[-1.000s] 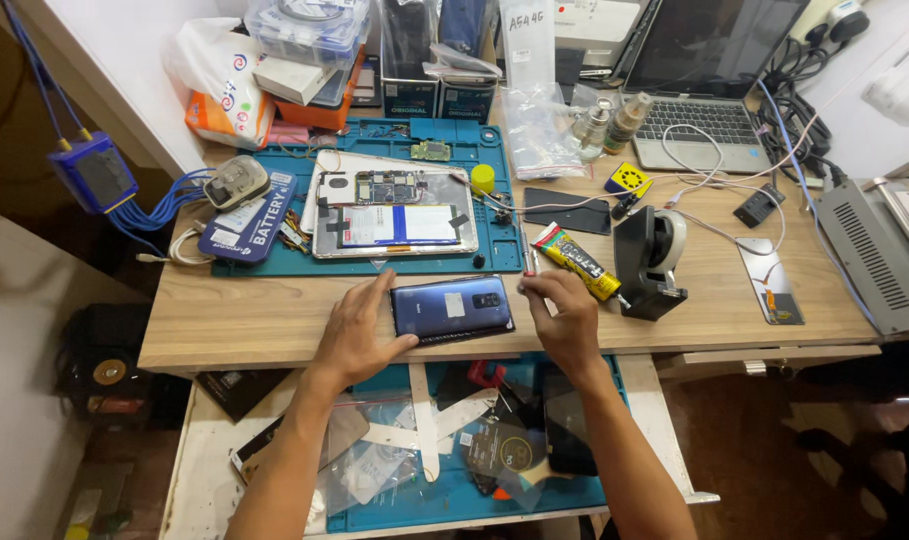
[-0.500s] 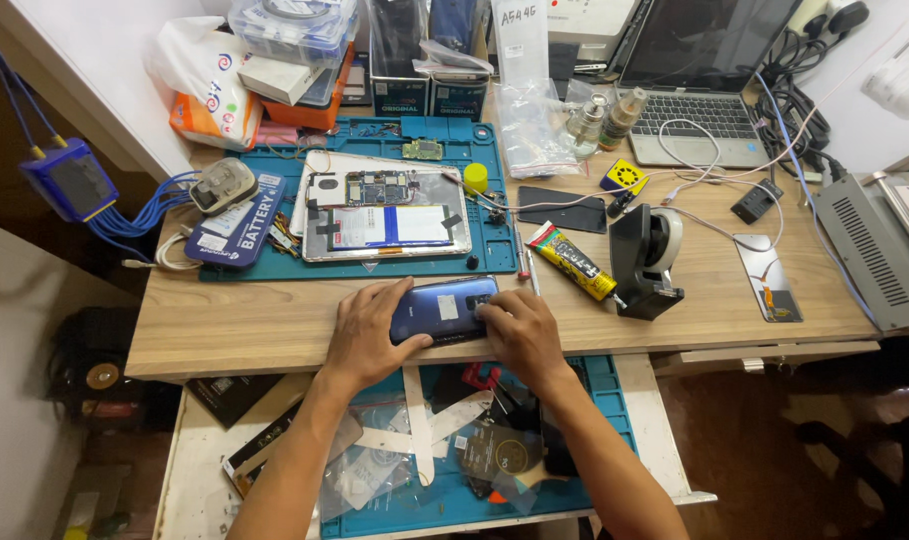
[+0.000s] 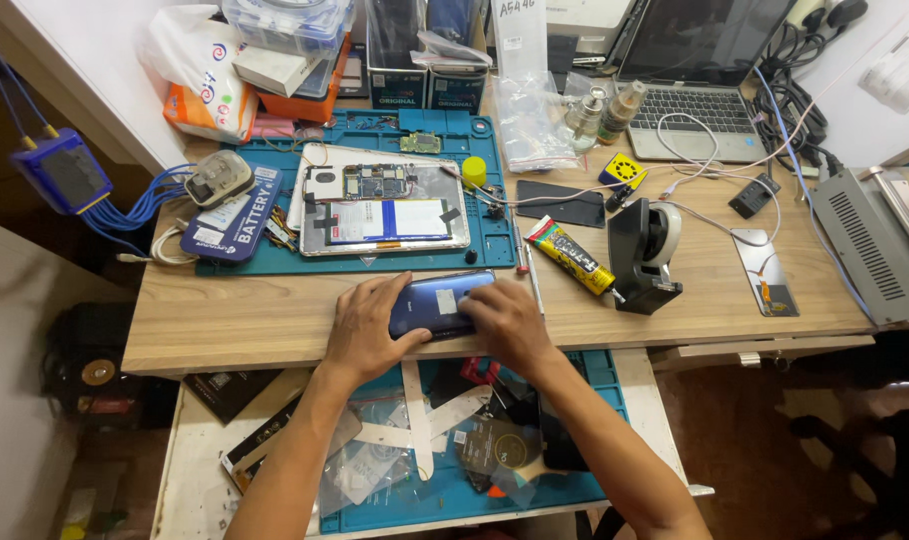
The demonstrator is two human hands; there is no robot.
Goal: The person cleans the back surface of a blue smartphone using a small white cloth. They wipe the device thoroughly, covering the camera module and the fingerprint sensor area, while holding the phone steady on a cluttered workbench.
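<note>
A dark blue phone (image 3: 436,300) lies back-up near the front edge of the wooden desk (image 3: 234,310). My left hand (image 3: 366,328) grips its left end, thumb under the near edge. My right hand (image 3: 502,322) presses down on its right end with the fingers flat. Just beyond the phone, an opened tablet (image 3: 382,210) with its battery and circuit board exposed rests on a blue work mat (image 3: 486,232).
A glue tube (image 3: 572,256) and a black tape dispenser (image 3: 642,255) sit right of the phone. A laptop (image 3: 696,70), cables and small bottles (image 3: 602,112) fill the back. A pull-out shelf (image 3: 199,480) below the desk holds a blue mat with parts and plastic bags.
Both hands have closed in over the phone. The right hand slid left from the phone's right edge onto its back, and the phone shifted slightly toward me.
</note>
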